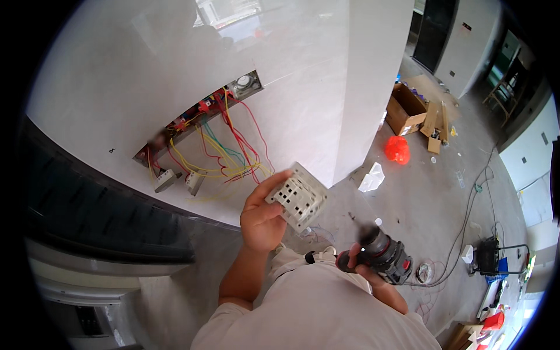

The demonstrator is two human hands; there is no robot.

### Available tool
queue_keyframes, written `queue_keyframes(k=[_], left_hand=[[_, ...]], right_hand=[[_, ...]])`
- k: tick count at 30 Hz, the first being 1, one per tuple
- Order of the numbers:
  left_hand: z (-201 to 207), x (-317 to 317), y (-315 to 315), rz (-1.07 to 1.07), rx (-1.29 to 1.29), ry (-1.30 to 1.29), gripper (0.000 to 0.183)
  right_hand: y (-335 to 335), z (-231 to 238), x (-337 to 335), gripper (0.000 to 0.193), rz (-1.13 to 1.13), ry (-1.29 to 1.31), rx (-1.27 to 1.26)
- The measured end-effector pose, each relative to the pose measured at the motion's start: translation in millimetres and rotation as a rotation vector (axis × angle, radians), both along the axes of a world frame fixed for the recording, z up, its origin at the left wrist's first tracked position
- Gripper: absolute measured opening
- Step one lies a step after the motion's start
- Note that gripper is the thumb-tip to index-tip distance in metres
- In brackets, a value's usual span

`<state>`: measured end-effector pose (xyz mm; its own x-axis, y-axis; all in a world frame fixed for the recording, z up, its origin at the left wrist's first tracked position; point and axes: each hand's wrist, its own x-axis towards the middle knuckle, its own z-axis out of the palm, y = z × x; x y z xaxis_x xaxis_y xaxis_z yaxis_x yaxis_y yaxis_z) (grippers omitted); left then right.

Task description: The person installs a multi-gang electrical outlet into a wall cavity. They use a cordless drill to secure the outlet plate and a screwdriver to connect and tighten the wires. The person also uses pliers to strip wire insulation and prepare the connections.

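Two bare hands are in front of a person in a pale shirt (315,306), both occupied. On the near right, the right hand (370,271) has its grip closed around a dark power drill (388,254) with red details, its front end pointing far and to the left. On the near left, the left hand (263,221) has its grip pinched on a pale plate (303,201), thumb over the side that shows rows of small dark openings. The plate is tilted above the floor, well apart from the drill and near the wall's corner.

Just beyond the left hand, red, yellow and green wires (239,157) spill down across the white wall (297,111). Some run close to the plate, though the view is too poor to tell whether any join it. They come out of a long slanted recess (198,114), and at its left end two pale modules (167,181) hang on wires. Farther left, a dark glossy panel (111,204) lies along the wall's lower edge.

On the right, the grey floor (431,186) carries a long dark cable (464,233) and a white angular piece (371,177). Farther along, a red-orange bag (396,150) lies near an open cardboard box (405,114). Farthest off are a dark doorway (436,32) and, right of it, a wooden frame (506,90) on legs.
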<state>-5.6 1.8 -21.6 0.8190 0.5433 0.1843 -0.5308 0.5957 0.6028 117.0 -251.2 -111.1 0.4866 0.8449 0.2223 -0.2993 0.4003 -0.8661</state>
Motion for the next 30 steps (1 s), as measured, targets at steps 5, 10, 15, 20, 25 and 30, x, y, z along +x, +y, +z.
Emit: queue_keyframes(k=[5,10,15,20,25,30], left_hand=[[-33.7,-31.3,14.4,-0.008,-0.057,0.124,0.052],[-40.0,-56.2,30.9,0.161,-0.052,0.19,0.054],[-30.6,-79.6,63.0,0.187,-0.106,0.292,0.053],[-43.4,-94.9,105.0,-0.076,-0.157,0.293,0.051],[-40.2,-100.5,140.6,-0.289,-0.212,0.255,0.047],[-30.6,-103.8,181.4,-0.266,-0.177,0.286,0.048]], right_hand=[[20.5,-15.1,16.7,0.058,0.093,0.096,0.005],[66.4,-15.8,17.0,0.069,0.047,0.549,0.039],[106.6,-29.4,-3.6,0.068,-0.173,0.613,-0.22],[152.0,-16.3,-36.1,0.101,-0.054,0.369,-0.118],[207.6,12.5,-65.1,0.11,0.117,0.233,0.032],[252.1,18.9,-82.6,0.097,0.009,0.129,0.087]])
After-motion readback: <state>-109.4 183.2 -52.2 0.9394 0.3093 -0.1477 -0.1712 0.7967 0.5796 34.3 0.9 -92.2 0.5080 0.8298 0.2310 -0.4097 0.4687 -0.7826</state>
